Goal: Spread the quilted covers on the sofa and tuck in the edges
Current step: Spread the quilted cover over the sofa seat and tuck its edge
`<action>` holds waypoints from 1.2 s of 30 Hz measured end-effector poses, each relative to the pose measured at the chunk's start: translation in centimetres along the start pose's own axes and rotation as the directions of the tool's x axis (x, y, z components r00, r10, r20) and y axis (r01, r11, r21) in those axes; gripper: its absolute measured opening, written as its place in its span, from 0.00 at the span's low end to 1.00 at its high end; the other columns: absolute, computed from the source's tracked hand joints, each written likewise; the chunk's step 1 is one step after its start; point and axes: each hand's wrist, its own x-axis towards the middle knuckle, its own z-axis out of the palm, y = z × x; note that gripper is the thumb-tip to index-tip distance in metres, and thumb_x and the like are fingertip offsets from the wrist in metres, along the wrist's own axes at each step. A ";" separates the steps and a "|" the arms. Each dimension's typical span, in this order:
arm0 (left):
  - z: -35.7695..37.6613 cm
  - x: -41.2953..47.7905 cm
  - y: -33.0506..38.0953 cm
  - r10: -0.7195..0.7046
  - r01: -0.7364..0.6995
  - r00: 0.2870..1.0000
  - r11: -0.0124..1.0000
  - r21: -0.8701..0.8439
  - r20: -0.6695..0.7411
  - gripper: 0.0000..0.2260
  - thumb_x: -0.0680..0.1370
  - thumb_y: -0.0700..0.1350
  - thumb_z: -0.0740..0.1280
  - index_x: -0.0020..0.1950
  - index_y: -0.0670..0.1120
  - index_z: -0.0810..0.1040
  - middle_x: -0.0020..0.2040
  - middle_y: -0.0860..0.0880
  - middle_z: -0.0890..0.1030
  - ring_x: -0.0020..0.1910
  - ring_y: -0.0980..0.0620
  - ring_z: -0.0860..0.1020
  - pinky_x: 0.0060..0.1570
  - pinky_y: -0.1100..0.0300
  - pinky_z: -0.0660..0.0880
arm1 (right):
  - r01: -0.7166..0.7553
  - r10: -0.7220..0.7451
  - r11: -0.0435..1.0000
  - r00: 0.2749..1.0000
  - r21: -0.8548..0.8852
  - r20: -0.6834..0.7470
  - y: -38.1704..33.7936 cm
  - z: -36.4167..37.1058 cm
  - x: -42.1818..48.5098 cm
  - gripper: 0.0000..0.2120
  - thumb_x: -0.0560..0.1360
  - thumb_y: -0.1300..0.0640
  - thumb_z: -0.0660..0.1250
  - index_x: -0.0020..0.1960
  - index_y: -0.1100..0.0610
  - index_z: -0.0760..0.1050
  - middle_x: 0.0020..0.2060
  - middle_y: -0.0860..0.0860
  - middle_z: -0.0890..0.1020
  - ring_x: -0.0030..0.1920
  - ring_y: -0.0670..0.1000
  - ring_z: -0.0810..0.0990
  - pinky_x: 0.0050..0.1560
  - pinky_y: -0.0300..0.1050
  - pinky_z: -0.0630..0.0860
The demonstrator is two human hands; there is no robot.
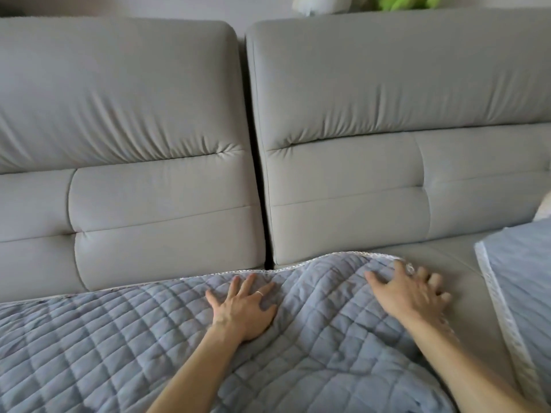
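A blue-grey quilted cover [104, 347] with a white lace edge lies rumpled over the seat of a grey sofa [372, 287]. Its back edge meets the left back cushion [149, 204] and bulges up near the gap between the cushions. My left hand [243, 308], a ring on one finger, presses flat on the cover with fingers spread. My right hand [413, 290] lies flat with fingers spread at the cover's right corner, partly on the bare seat. A second quilted cover [524, 278] lies at the right edge.
Two tall grey back cushions stand side by side with a dark gap [259, 189] between them. A white soft toy [319, 4] and a green one [405, 2] sit on top of the sofa back. Bare seat shows between the two covers.
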 end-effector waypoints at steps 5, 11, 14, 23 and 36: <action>-0.9 1.3 1.1 -0.074 0.079 0.995 0.994 0.069 -0.072 0.29 0.73 0.72 0.52 0.73 0.67 0.60 0.70 0.54 0.65 0.70 0.46 0.63 0.61 0.36 0.64 | 0.172 -0.155 0.972 0.981 0.162 -0.112 -1.1 -0.7 2.5 0.16 0.77 0.50 0.64 0.64 0.47 0.70 0.60 0.55 0.74 0.61 0.59 0.73 0.52 0.52 0.73; -0.2 3.3 1.7 -0.082 0.089 0.993 0.992 0.090 -0.084 0.27 0.77 0.69 0.45 0.76 0.66 0.53 0.76 0.54 0.60 0.74 0.51 0.58 0.67 0.40 0.57 | 0.263 -0.307 0.947 0.911 -0.183 -0.275 -1.5 -0.9 6.2 0.15 0.77 0.58 0.59 0.58 0.46 0.76 0.54 0.51 0.76 0.57 0.56 0.69 0.50 0.49 0.67; 0.5 2.9 2.1 -0.082 0.088 0.995 0.991 0.098 -0.058 0.28 0.78 0.66 0.45 0.78 0.62 0.51 0.79 0.53 0.53 0.77 0.51 0.49 0.70 0.38 0.48 | 0.218 -0.260 0.944 0.954 -0.247 -0.150 -1.1 0.8 6.8 0.18 0.79 0.56 0.54 0.61 0.43 0.78 0.60 0.45 0.76 0.64 0.53 0.65 0.58 0.50 0.62; 1.0 3.5 3.7 0.201 -0.204 0.956 0.979 0.010 -0.213 0.25 0.82 0.57 0.48 0.79 0.53 0.57 0.79 0.56 0.58 0.77 0.57 0.56 0.76 0.52 0.51 | 0.563 -0.563 0.824 0.826 0.059 -0.015 -5.7 0.9 3.9 0.17 0.77 0.47 0.54 0.53 0.52 0.80 0.58 0.50 0.81 0.61 0.56 0.77 0.55 0.49 0.72; -0.9 5.3 5.7 0.046 -0.044 0.996 0.998 -0.036 0.073 0.26 0.79 0.57 0.49 0.75 0.50 0.65 0.75 0.49 0.67 0.73 0.49 0.66 0.72 0.49 0.59 | 0.565 -0.513 0.825 0.751 -0.002 0.416 -7.9 1.9 2.9 0.29 0.75 0.44 0.46 0.75 0.45 0.63 0.77 0.45 0.61 0.76 0.53 0.58 0.72 0.64 0.53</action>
